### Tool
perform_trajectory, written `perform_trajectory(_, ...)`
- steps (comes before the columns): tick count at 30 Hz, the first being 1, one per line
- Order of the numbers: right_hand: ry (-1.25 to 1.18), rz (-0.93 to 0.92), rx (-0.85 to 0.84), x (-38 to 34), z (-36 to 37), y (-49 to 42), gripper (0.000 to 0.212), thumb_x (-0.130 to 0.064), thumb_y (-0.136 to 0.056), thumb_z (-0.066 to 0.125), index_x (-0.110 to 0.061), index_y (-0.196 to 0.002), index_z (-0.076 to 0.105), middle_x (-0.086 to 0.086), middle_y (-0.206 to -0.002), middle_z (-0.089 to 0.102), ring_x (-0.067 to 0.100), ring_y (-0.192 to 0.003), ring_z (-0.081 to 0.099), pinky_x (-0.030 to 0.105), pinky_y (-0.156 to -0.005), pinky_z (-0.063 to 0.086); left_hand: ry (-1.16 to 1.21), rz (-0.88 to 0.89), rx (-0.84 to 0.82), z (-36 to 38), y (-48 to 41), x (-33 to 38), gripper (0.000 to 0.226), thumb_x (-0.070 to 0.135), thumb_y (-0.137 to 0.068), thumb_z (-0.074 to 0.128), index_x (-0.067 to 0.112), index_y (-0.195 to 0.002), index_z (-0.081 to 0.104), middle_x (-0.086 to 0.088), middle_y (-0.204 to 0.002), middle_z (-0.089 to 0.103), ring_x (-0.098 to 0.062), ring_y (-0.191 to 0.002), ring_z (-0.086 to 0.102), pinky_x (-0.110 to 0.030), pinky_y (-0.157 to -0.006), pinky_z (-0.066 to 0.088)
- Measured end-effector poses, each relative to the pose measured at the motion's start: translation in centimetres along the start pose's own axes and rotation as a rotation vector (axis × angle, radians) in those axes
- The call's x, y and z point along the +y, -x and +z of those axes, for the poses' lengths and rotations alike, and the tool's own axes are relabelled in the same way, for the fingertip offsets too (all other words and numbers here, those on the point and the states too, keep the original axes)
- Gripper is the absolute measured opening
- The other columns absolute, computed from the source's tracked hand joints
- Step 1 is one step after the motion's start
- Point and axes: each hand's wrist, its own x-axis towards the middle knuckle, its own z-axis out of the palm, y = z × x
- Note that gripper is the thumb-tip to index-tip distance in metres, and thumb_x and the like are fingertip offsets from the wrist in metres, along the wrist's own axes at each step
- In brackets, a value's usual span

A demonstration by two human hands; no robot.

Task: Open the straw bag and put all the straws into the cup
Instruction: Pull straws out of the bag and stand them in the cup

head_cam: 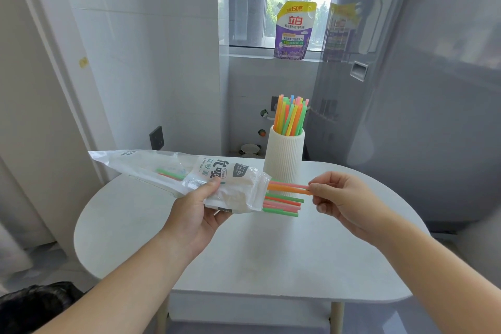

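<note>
A dark wall socket (156,138) is seen on the tiled wall, left of the cup (284,156) and farther back. The straw bag (168,168), a clear printed pouch, is held above the table (271,257) to the left of the cup, lying nearly level with its open mouth turned towards the cup. It is gripped near that mouth by the left hand (195,211), the thumb being pressed on its upper face and the fingers curled beneath it. A few green and pink straws are visible through the film deeper inside.

A fan of green and pink straws (283,205) projects from the mouth, in front of the cup's base. The uppermost of them, an orange and pink pair (287,187), is drawn out farther across the front of the cup.

The cup, white and ribbed, stands upright on the far part of the table. It is filled with a bundle of upright straws (291,116) in orange, green, yellow, blue and pink.

Just right of the cup's base, the tip of the drawn-out pair is pinched between thumb and forefinger of the right hand (344,200), the other fingers being loosely curled below.

A purple detergent pouch (294,31) stands on the windowsill above and behind the cup. A grey washing machine (420,89) occupies the area to the right of the cup.
</note>
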Motion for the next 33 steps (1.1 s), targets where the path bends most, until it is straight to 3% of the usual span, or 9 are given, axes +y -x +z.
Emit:
perform_trajectory(5, 0.001, 0.022, -0.067, 0.0, 0.1, 0.1, 0.004, -0.004, -0.090, 0.070, -0.002, -0.092, 0.067, 0.009, -0.069, 0.059, 0.017, -0.059, 0.049, 0.025, -0.055, 0.047, -0.003, -0.012, -0.004, 0.1, 0.1, -0.1, 0.035, 0.008, -0.096, 0.063, 0.010, -0.131, 0.065, -0.010, -0.113, 0.076, -0.020, -0.082, 0.075, -0.029, -0.056, 0.060)
perform_trajectory(10, 0.004, 0.043, -0.050, -0.1, -0.1, 0.1, 0.009, -0.001, -0.091, 0.067, -0.003, -0.082, 0.068, 0.010, -0.065, 0.055, 0.018, -0.058, 0.046, 0.025, -0.053, 0.044, 0.000, -0.012, -0.001, 0.1, 0.2, 0.0, 0.035, 0.008, -0.097, 0.062, 0.010, -0.131, 0.065, -0.010, -0.114, 0.076, -0.020, -0.083, 0.076, -0.030, -0.056, 0.060)
perform_trajectory(13, -0.208, 0.072, -0.013, -0.2, -0.2, 0.0, 0.012, 0.001, -0.090, 0.066, -0.004, -0.080, 0.067, 0.009, -0.066, 0.055, 0.015, -0.057, 0.052, 0.021, -0.052, 0.050, 0.015, -0.010, -0.001, 0.0, 0.2, 0.1, 0.035, 0.008, -0.097, 0.062, 0.011, -0.132, 0.065, -0.009, -0.115, 0.076, -0.020, -0.085, 0.076, -0.030, -0.057, 0.061)
perform_trajectory(16, -0.578, 0.153, 0.046, -0.2, 0.1, -0.2, 0.006, -0.004, -0.089, 0.067, -0.004, -0.084, 0.064, 0.007, -0.068, 0.057, 0.013, -0.059, 0.057, 0.017, -0.052, 0.053, 0.025, -0.016, -0.005, 0.1, 0.2, 0.1, 0.035, 0.007, -0.097, 0.062, 0.009, -0.132, 0.065, -0.009, -0.112, 0.077, -0.020, -0.084, 0.076, -0.031, -0.058, 0.061)
perform_trajectory(20, -0.893, 0.187, 0.116, -0.6, 1.5, 0.1, 0.017, -0.007, -0.085, 0.074, -0.004, -0.096, 0.061, 0.008, -0.078, 0.060, 0.013, -0.066, 0.059, 0.017, -0.065, 0.057, 0.036, -0.018, -0.009, 0.4, 0.2, -0.1, 0.034, 0.007, -0.097, 0.061, 0.010, -0.131, 0.065, -0.008, -0.111, 0.077, -0.020, -0.084, 0.077, -0.031, -0.058, 0.062)
perform_trajectory(24, -0.875, 0.138, 0.117, -1.2, 2.8, 0.3, 0.009, -0.008, -0.091, 0.069, -0.003, -0.098, 0.065, 0.005, -0.074, 0.066, 0.011, -0.069, 0.058, 0.016, -0.059, 0.056, 0.051, -0.014, -0.006, 0.5, 0.3, -0.1, 0.035, 0.007, -0.097, 0.061, 0.012, -0.132, 0.065, -0.007, -0.111, 0.078, -0.019, -0.085, 0.077, -0.032, -0.060, 0.062)
perform_trajectory(28, -0.812, 0.082, 0.129, -1.0, 3.2, -0.2, 0.015, -0.013, -0.094, 0.064, -0.002, -0.104, 0.067, 0.002, -0.070, 0.069, 0.009, -0.068, 0.059, 0.018, -0.066, 0.057, 0.063, -0.017, -0.006, 0.5, 0.4, -0.1, 0.037, 0.007, -0.098, 0.061, 0.013, -0.134, 0.063, -0.007, -0.113, 0.077, -0.019, -0.083, 0.078, -0.031, -0.060, 0.063)
perform_trajectory(33, -0.618, -0.060, 0.170, -1.4, 2.5, -0.4, 0.017, -0.017, -0.097, 0.060, -0.005, -0.092, 0.071, 0.001, -0.076, 0.064, 0.009, -0.071, 0.059, 0.022, -0.074, 0.054, 0.091, -0.033, 0.007, 0.6, 0.4, 0.0, 0.031, 0.007, -0.098, 0.060, 0.012, -0.129, 0.065, -0.005, -0.102, 0.079, -0.017, -0.079, 0.077, -0.031, -0.061, 0.063)
